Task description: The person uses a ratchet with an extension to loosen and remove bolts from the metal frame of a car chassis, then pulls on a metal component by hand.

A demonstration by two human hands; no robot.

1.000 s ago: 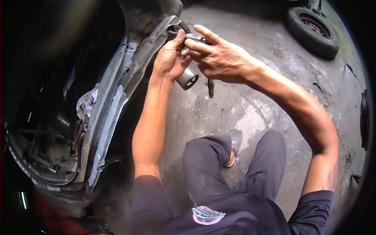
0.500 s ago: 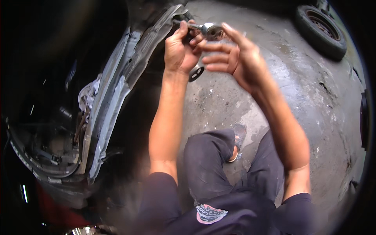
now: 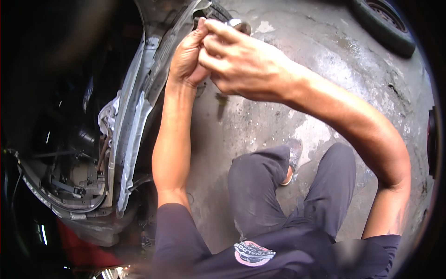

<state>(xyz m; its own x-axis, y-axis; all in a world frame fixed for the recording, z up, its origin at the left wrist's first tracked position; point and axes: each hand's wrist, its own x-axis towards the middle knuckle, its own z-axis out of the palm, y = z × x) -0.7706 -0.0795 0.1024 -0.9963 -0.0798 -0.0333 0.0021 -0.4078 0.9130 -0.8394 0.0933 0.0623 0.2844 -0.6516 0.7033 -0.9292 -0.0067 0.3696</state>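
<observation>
My left hand (image 3: 186, 58) is raised at the upper middle, beside the front end of a grey car body panel (image 3: 139, 109). Its thumb points up and its fingers are curled, mostly hidden behind my other hand. Across it reaches my right hand (image 3: 241, 63), fingers bent and tips pressed together against the left thumb. What lies between the fingertips is too small or hidden to name. Just beyond the right knuckles a shiny rounded metal part (image 3: 240, 25) shows, largely covered; how it is held cannot be seen.
An opened car front with dark inner parts (image 3: 74, 186) fills the left side, a whitish cloth (image 3: 109, 114) tucked by its edge. A wheel with a tyre (image 3: 388, 28) lies on the stained concrete floor (image 3: 344, 74) at the upper right. A blurred dark piece (image 3: 222, 103) appears below my hands.
My right hand has moved left from beside the metal part, its spread fingers now bent and together at the left thumb. Both hands and the metal part have shifted left in the picture.
</observation>
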